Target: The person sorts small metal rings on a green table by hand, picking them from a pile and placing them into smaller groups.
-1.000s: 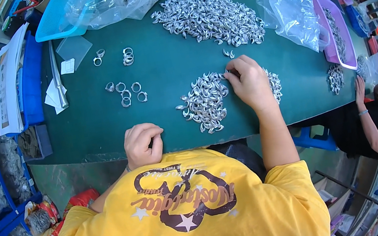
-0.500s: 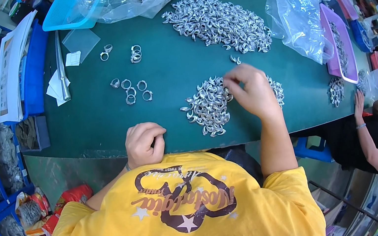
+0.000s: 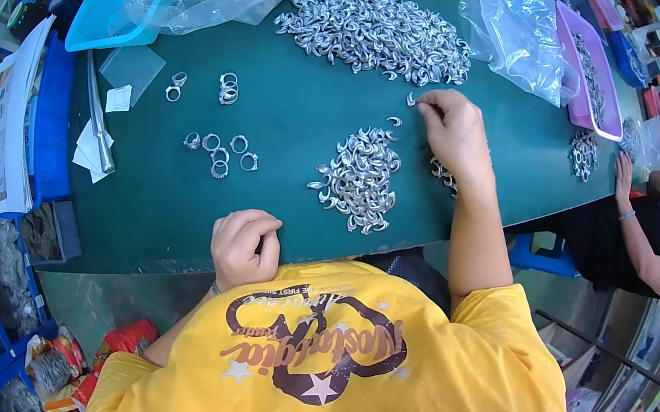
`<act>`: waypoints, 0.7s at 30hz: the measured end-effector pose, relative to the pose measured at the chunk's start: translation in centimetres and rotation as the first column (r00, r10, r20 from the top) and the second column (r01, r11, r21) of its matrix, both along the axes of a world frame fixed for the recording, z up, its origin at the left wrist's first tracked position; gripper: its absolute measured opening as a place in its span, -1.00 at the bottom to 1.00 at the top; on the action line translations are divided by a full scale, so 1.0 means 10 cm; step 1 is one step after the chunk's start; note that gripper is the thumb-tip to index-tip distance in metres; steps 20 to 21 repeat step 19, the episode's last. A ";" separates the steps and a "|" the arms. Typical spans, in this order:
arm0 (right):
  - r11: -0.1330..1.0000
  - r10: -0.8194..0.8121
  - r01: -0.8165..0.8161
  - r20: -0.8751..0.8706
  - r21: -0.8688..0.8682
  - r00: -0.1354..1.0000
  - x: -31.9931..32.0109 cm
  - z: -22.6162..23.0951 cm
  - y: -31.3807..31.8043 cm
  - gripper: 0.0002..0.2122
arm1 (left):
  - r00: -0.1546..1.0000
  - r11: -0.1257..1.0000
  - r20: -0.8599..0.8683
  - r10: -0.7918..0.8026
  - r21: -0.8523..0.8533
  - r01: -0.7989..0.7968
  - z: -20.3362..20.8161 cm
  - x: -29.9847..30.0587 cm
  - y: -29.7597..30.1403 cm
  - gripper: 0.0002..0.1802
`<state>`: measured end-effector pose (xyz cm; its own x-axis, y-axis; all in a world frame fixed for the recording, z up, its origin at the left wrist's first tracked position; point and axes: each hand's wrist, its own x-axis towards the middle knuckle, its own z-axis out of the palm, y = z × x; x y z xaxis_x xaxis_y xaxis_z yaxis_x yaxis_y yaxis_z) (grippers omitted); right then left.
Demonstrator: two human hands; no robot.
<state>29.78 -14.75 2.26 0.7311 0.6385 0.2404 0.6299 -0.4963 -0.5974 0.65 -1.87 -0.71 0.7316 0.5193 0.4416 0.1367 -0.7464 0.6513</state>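
Note:
My right hand is over the table, its thumb and forefinger pinched together at a small silvery crescent-shaped metal piece. Another loose crescent lies just left of it. Left of this hand is a small pile of crescent pieces; a further group is partly hidden under my right wrist. Beyond them spreads a larger heap of the same pieces. My left hand rests loosely curled at the table's near edge, with nothing visible in it.
On the green table, several metal rings lie to the left. A clear plastic bag and a purple tray of metal parts are at right. A turquoise basket stands far left. A co-worker's arm reaches in at right.
My right hand has moved right and slightly away from the small pile, to the loose crescents beyond it. One loose crescent now lies nearer the pile. My left hand stays put.

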 end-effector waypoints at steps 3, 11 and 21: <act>0.993 0.099 -0.099 -0.005 0.070 0.995 0.00 -0.02 0.00 -0.92 | 1.000 1.000 -0.003 -0.019 -0.006 0.019 0.01 0.02 0.00 -0.85; 0.997 0.075 -0.075 -0.012 -0.020 0.997 -0.03 0.10 -0.20 -0.93 | 1.000 1.000 0.009 0.007 -0.013 -0.007 0.00 0.02 0.00 -0.83; 0.967 -0.126 0.108 -0.066 -0.229 0.990 0.22 0.36 -0.76 -0.88 | 1.000 0.999 -0.017 0.007 -0.034 -0.007 0.02 0.02 -0.01 -0.85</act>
